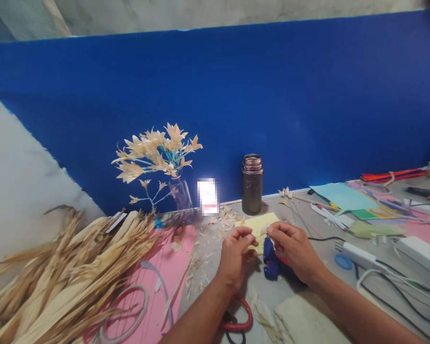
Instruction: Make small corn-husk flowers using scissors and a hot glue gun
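My left hand [236, 255] and my right hand [291, 246] face each other close together over a yellow sheet of paper [272, 220]. The fingers of both are closed in a pinch. A small pale bit shows by my right fingertips, too small to name; what my left fingers hold I cannot make out. Just below my right hand lies a blue glue gun [270, 262], partly covered by that hand. Scissors with red handles [245, 320] are by my left forearm. Husk scraps [227, 217] lie scattered beyond my left hand.
Dried corn husks [64, 272] overlap pink paper [182, 243] on the left. Husk flowers [157, 148] stand in a clear vase [181, 198]. An uncapped flask [252, 188] stands behind my hands. A white power strip [360, 255] with cords and coloured paper lie right.
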The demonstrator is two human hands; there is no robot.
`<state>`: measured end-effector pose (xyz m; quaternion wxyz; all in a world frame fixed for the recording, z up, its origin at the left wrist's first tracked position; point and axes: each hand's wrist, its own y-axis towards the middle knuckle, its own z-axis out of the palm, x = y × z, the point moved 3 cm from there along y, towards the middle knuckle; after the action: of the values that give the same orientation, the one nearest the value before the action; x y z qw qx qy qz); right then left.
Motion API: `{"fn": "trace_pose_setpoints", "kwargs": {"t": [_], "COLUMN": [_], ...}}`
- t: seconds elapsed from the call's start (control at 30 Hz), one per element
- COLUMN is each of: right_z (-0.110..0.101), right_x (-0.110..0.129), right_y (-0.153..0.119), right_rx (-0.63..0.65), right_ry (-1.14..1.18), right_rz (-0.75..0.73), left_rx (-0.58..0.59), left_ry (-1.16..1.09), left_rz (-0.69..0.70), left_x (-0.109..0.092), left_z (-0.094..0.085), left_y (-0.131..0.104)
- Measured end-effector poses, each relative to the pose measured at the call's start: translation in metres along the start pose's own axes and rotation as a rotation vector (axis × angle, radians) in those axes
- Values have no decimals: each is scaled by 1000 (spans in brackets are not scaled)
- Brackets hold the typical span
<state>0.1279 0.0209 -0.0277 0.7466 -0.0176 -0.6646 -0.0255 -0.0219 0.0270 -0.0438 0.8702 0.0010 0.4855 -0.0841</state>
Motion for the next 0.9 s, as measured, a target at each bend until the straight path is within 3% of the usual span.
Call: {"fn": "trace_pose_setpoints", "kwargs": {"t": [0.23,0.47,0.7,0.9], "right_z": [2,6,7,7], "right_x": [-2,4,2,1], "right_y": [4,3,1,1], "right_rx": [79,162,183,184], "right_ry": [283,364,318,289], "right_rz": [132,193,155,142], "left_rx": [-74,-224,24,39], "left_ry": [-26,224,413,432], "left_rz": [38,210,202,222], "left_x": [-7,-18,-21,-23], "left_z": [-12,-20,3,5], "left_y": [9,10,-3,-7]}}
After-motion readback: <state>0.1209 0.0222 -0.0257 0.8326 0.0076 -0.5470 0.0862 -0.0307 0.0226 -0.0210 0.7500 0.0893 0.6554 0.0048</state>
